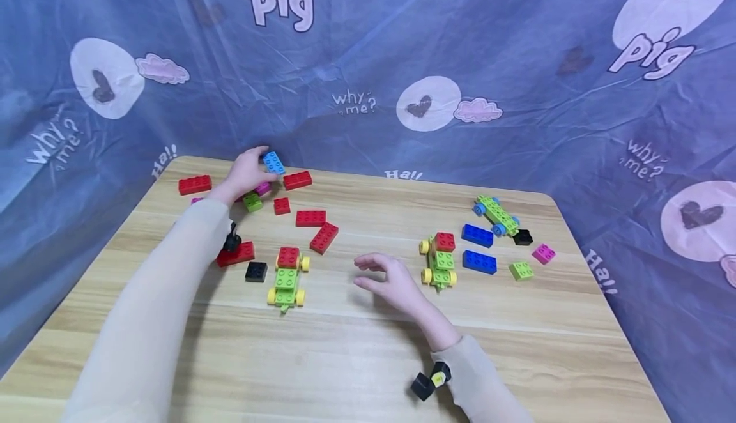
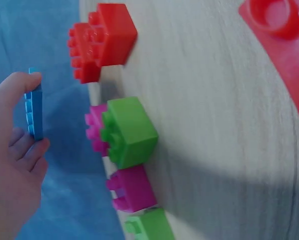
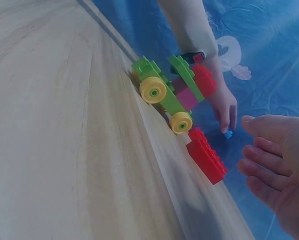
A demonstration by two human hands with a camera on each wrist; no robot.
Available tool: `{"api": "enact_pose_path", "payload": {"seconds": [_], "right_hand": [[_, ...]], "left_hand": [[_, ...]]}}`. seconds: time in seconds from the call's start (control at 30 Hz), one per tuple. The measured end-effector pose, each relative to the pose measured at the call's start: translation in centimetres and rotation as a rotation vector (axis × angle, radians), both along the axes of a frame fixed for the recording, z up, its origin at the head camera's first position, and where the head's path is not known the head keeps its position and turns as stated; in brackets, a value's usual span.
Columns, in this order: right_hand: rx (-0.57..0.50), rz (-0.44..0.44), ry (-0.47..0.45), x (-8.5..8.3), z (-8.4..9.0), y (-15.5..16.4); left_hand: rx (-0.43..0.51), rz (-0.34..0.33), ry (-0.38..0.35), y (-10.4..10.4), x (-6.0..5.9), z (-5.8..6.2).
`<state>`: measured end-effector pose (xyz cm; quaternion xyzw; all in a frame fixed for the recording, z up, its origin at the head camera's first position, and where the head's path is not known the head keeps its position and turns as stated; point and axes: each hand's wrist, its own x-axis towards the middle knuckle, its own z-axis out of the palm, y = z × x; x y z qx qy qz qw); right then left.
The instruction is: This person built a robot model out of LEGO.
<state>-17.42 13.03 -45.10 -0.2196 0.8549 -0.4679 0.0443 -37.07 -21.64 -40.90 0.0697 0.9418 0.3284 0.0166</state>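
Note:
My left hand (image 1: 247,170) reaches to the far left of the wooden table (image 1: 368,359) and pinches a light blue brick (image 1: 274,163) between thumb and fingers, lifted off the surface; the left wrist view shows this blue brick (image 2: 34,111) edge-on in my fingers. Below it lie a green brick (image 2: 129,131) and a magenta brick (image 2: 133,189). My right hand (image 1: 391,282) hovers open over the table's middle, holding nothing, between two small green cars with yellow wheels (image 1: 287,279) (image 1: 439,260). The left car (image 3: 172,92) shows in the right wrist view.
Several red bricks (image 1: 310,218) lie scattered at the left, with a black brick (image 1: 255,271). At the right sit two blue bricks (image 1: 478,248), a green car with blue wheels (image 1: 496,215), plus small green, magenta and black bricks. A blue printed cloth (image 1: 517,78) surrounds the table.

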Motion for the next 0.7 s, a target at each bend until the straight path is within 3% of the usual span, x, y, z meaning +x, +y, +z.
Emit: {"api": "enact_pose_path", "payload": {"seconds": [0.43, 0.7], "right_hand": [[0.012, -0.035, -0.03, 0.1, 0.9, 0.9], [0.026, -0.061, 0.001, 0.1, 1.5, 1.7]], "left_hand": [[-0.038, -0.108, 0.09, 3.0, 2.0, 3.2], [-0.069, -0.196, 0.143, 5.9, 4.6, 5.4]]}}
